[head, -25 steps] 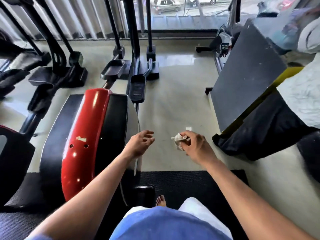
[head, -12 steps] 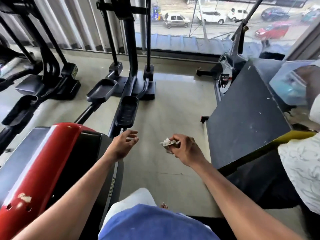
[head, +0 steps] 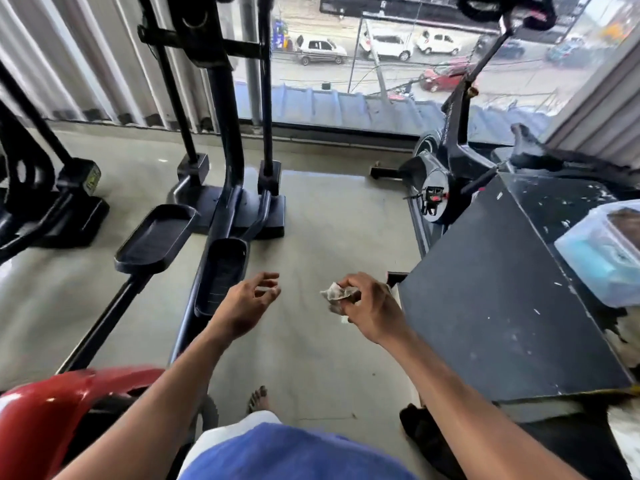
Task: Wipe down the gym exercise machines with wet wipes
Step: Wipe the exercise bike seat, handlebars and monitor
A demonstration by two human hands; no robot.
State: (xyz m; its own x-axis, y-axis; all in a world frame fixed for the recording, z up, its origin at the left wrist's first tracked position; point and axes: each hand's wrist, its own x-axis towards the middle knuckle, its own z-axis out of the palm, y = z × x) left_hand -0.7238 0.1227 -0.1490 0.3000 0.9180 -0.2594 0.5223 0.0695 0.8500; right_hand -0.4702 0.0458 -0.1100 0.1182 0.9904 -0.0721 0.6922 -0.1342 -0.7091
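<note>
A crumpled, greyish-white wet wipe point(head: 335, 293) is pinched between the curled fingers and thumb of the right hand point(head: 369, 308), held in the air above the pale concrete floor point(head: 329, 216). The left hand point(head: 246, 303) is held apart from it, empty, its fingers loosely curled. Just beside the left hand, a black elliptical machine point(head: 225, 188) with oval foot pedals is seen; at the right, a dark speckled box point(head: 498, 292).

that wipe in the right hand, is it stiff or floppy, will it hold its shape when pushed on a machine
Probably floppy: the wipe sits crumpled in folds between the fingers of the right hand, with a loose corner sticking out. It looks light, since a pinch alone holds it up. Pushed on a surface it would likely flatten and bunch rather than keep its shape.
</note>
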